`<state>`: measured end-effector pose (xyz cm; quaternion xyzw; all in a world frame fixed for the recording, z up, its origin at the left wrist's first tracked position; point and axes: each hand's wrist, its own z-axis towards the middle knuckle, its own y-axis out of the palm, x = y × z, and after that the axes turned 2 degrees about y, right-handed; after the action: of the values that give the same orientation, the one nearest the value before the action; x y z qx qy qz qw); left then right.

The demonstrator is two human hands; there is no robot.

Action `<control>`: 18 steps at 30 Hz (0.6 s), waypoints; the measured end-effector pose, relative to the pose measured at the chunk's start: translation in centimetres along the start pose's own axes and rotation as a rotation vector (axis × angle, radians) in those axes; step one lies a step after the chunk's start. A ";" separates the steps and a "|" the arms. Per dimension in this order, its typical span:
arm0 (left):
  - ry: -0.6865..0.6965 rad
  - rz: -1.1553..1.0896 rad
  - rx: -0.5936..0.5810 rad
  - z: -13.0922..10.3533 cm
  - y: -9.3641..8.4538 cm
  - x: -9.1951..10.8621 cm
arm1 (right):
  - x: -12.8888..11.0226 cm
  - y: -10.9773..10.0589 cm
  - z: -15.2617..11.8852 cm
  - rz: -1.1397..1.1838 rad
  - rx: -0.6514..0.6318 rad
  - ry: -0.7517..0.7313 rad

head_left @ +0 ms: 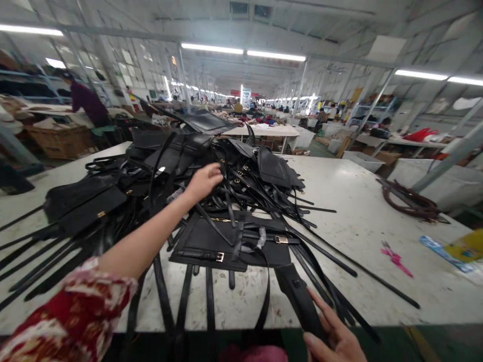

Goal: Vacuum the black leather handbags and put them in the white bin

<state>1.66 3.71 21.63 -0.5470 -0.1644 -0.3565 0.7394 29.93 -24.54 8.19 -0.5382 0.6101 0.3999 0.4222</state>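
My left hand (206, 182) reaches over the front of a tangled pile of black leather bag pieces and straps (173, 156). Its fingers are curled together; what they hold, if anything, is hidden. Below it lies a flat black bag panel (206, 241) with gold buckles, straps and a crumpled clear plastic wrap (261, 237) on a strap. At the table's front edge my right hand (334, 337) is closed around a smooth black handheld tool (298, 296) with a small raised button. Its far end touches or overlaps the panel's near right corner in view.
Long straps (324, 251) fan out over the white table (332, 186). To the right lie pink-handled snips (396, 259), a blue-and-white packet (445, 254), a yellow object (468, 246) and a coil of brown strapping (409, 198). A person in purple (88, 103) stands at the back left.
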 end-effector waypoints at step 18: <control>-0.089 0.644 -0.315 -26.2 12.0 -5.1 | -1.3 0.7 -0.5 -0.200 -0.317 0.089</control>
<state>2.77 -17.02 0.95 -0.6930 0.0413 -0.1023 0.7125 29.26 -24.53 9.61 -0.6732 0.5010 0.4228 0.3422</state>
